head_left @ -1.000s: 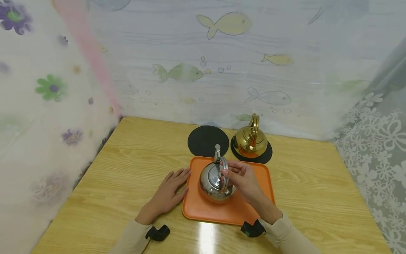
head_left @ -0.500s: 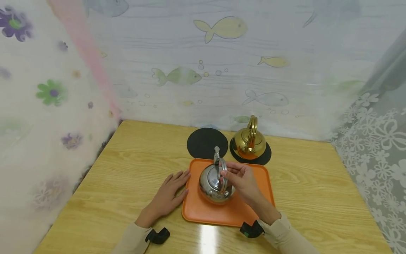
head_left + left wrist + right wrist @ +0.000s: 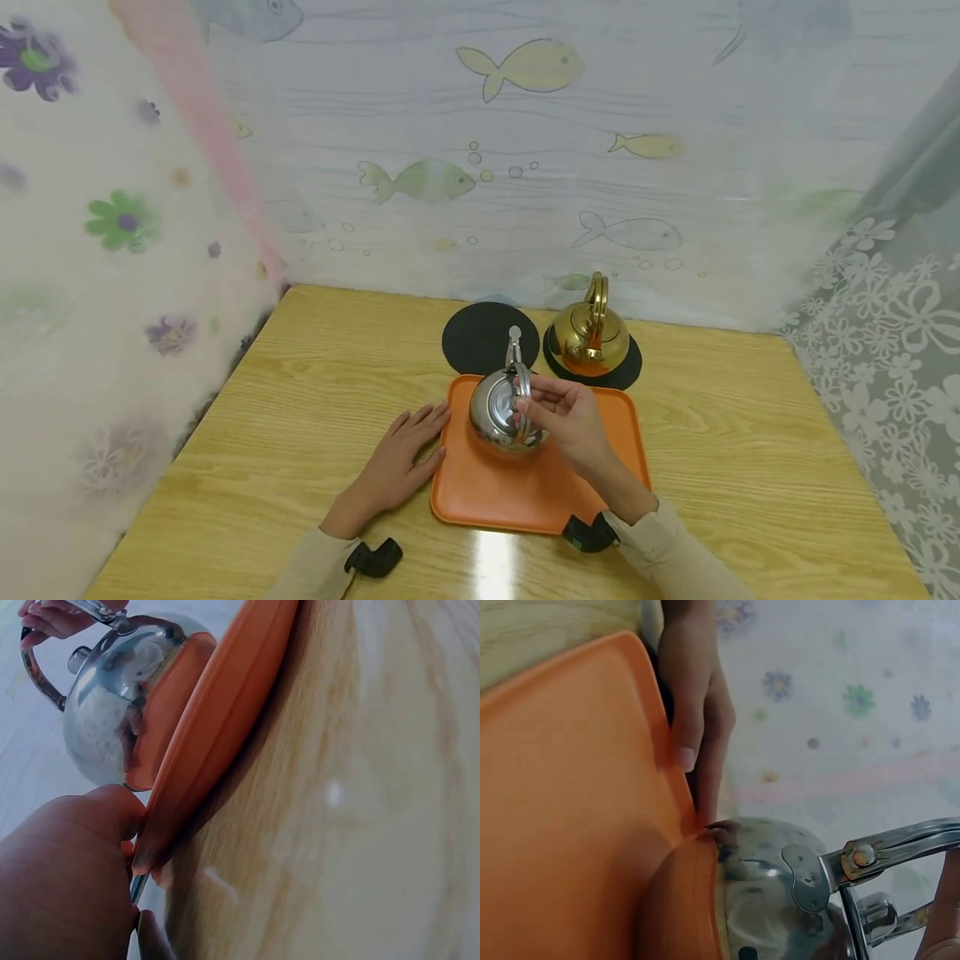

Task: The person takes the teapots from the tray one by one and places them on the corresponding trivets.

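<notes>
My right hand [image 3: 576, 423] grips the upright handle [image 3: 900, 847] of a shiny silver kettle [image 3: 497, 412]. The kettle is over the upper left part of an orange tray [image 3: 491, 500], its spout pointing away from me and overlapping a black round mat [image 3: 476, 333] in the head view. In the right wrist view a darker patch shows on the tray beside the kettle's base. My left hand [image 3: 399, 458] lies flat with spread, straight fingers along the tray's left edge. Its thumb [image 3: 112, 810] touches the tray's rim in the left wrist view.
A gold kettle [image 3: 588, 342] stands on a second black round mat [image 3: 636, 367] behind the tray's right corner. Printed curtains [image 3: 420, 242] hang along the back and left of the wooden table [image 3: 285, 392]. A lace curtain [image 3: 900, 367] hangs at the right.
In the last half second, the silver kettle has moved away from me, towards the back left mat, with my right hand on its handle. The left hand stays at the tray's edge.
</notes>
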The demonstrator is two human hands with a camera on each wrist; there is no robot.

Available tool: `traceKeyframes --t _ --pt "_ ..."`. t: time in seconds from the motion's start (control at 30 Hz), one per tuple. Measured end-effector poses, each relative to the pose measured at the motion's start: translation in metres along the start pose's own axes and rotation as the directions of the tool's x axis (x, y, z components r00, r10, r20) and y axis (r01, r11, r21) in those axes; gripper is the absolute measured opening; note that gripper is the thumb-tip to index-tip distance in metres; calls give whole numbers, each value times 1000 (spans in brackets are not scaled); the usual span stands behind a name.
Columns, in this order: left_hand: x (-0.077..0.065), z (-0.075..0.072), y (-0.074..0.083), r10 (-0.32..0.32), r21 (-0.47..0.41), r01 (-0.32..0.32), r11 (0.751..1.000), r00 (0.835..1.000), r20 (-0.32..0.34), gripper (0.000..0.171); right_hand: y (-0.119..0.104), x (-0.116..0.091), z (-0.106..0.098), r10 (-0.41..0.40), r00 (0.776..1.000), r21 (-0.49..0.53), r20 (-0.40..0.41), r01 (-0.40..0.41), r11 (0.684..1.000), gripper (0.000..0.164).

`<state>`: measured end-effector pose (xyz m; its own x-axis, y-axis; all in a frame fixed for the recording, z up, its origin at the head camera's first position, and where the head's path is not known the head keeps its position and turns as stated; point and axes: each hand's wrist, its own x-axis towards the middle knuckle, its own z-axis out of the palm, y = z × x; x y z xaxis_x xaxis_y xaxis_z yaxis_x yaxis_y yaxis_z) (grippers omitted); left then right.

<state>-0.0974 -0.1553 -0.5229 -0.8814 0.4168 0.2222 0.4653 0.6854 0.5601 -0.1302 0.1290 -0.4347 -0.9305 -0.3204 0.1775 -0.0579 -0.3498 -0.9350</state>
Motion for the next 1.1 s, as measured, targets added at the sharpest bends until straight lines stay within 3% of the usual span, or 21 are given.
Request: traceKeyframes --t 0.37,0.73,1.1 --pt "1 1 1 -16 -17 16 1000 1000 25 58 3 10 -1 11 998 -83 -65 -16 996 44" --pt "1 0 0 -14 -7 14 1000 1000 13 58 3 22 4 51 994 -100 -93 -61 993 40" --pt "2 -1 5 4 -12 -4 1000 1000 -9 57 4 32 5 33 987 -121 -159 -53 991 36"
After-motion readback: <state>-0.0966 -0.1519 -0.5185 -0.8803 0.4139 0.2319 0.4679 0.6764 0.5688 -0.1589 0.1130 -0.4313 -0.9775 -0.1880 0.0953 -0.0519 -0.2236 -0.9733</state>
